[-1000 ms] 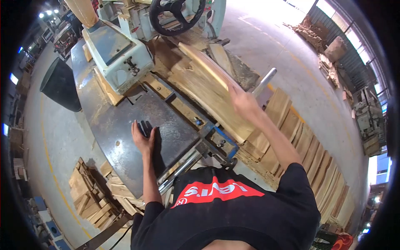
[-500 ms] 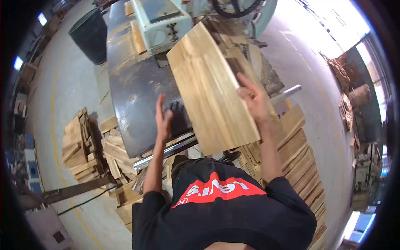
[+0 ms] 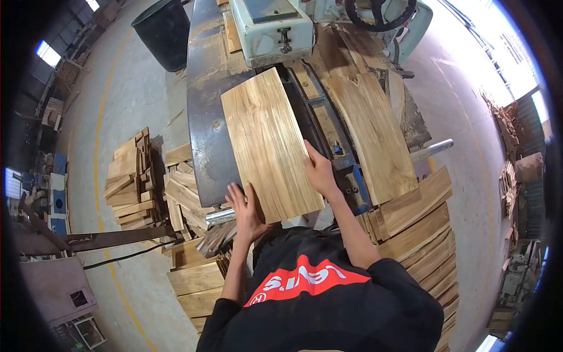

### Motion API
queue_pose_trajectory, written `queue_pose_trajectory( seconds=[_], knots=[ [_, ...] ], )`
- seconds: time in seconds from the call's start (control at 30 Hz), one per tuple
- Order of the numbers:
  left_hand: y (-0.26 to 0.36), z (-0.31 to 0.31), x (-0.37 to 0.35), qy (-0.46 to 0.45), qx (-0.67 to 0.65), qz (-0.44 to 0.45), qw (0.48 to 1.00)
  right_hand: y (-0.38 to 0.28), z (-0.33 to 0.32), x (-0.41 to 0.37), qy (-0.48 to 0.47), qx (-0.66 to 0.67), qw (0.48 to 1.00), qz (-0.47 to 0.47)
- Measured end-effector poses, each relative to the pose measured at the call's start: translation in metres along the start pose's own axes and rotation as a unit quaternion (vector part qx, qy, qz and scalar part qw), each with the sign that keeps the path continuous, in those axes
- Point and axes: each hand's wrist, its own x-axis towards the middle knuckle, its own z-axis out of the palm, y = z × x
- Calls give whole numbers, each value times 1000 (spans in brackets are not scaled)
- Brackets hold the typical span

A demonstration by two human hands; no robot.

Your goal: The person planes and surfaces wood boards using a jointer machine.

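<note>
A wide wooden board (image 3: 267, 146) lies at a slant over the dark metal machine table (image 3: 205, 135), its far end just before the pale green machine housing (image 3: 278, 38). My right hand (image 3: 321, 172) grips the board's right edge, with the fingertips hidden beneath or behind it. At the near left corner is my left hand (image 3: 245, 214), its fingers stretched out and apart; the thumb lies against the board's edge. To the right, a second wooden board (image 3: 375, 141) rests on the machine beside a slot with metal parts (image 3: 331, 129).
Stacked boards (image 3: 419, 229) stand at my right, and piles of wood offcuts (image 3: 129, 176) lie on the floor to the left. A black bin (image 3: 163, 35) stands beyond the table. A black handwheel (image 3: 380, 14) and a metal bar end (image 3: 434, 149) stick out at the right.
The first board has come down and left onto the table, uncovering the slot and the second board. My left hand has moved from open air to the board's near left edge.
</note>
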Motion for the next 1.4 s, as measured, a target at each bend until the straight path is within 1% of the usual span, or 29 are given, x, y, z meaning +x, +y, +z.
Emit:
queue_pose_trajectory(
  seconds=[0.03, 0.13, 0.2, 0.23, 0.33, 0.37, 0.47, 0.5, 0.67, 0.7, 0.77, 0.8, 0.83, 0.9, 1.0, 1.1, 1.2, 1.23, 1.33, 1.4],
  knots=[
    [0, 5, 6, 5, -16, 13, 1000, -4, 1, -1, 10, -117, 991, -63],
    [1, 16, 23, 18, -59, 45, 997, -27, -3, -7, -14, -207, 964, -165],
    [2, 20, 36, 33, -88, 62, 994, -15, 4, -13, -67, -216, 965, -134],
    [0, 22, 44, 21, -78, 65, 995, -5, 7, -13, -91, -225, 963, -121],
    [-1, 25, 63, 11, -72, 70, 995, 19, 16, -12, -61, -293, 939, -169],
    [0, 27, 69, 16, -76, 70, 994, 23, 15, -9, -52, -296, 938, -174],
    [-1, 34, 87, 38, -78, 74, 993, 36, 13, 15, -50, -252, 955, -147],
    [-2, 30, 93, 43, -82, 73, 993, 35, 16, 22, -39, -256, 956, -138],
    [-21, 32, 130, 49, -76, 74, 993, 45, 35, 62, 22, -312, 931, -185],
    [-25, 31, 139, 62, -81, 77, 992, 46, 39, 72, 24, -317, 927, -199],
    [-31, 30, 150, 77, -95, 76, 990, 48, 43, 88, 26, -293, 936, -194],
    [-32, 30, 155, 87, -92, 73, 989, 42, 46, 94, 30, -319, 925, -206],
    [-32, 24, 161, 68, -92, 52, 992, 39, 47, 100, 23, -304, 932, -197],
    [-39, 26, 170, 72, -107, 47, 991, 34, 54, 114, 23, -285, 939, -192],
    [-46, 31, 186, 94, -114, 48, 988, 42, 59, 133, 28, -300, 930, -211],
    [-51, 25, 206, 83, -107, 43, 990, 45, 62, 156, 26, -305, 926, -221],
    [-63, 35, 228, 128, -122, 65, 982, 39, 70, 177, 35, -293, 930, -218],
    [-66, 36, 234, 131, -122, 60, 982, 43, 70, 183, 37, -297, 924, -238],
    [-72, 38, 243, 146, -125, 44, 980, 45, 72, 200, 42, -284, 931, -226],
    [-71, 36, 249, 166, -128, 33, 977, 50, 74, 215, 43, -276, 929, -242]
  ],
)
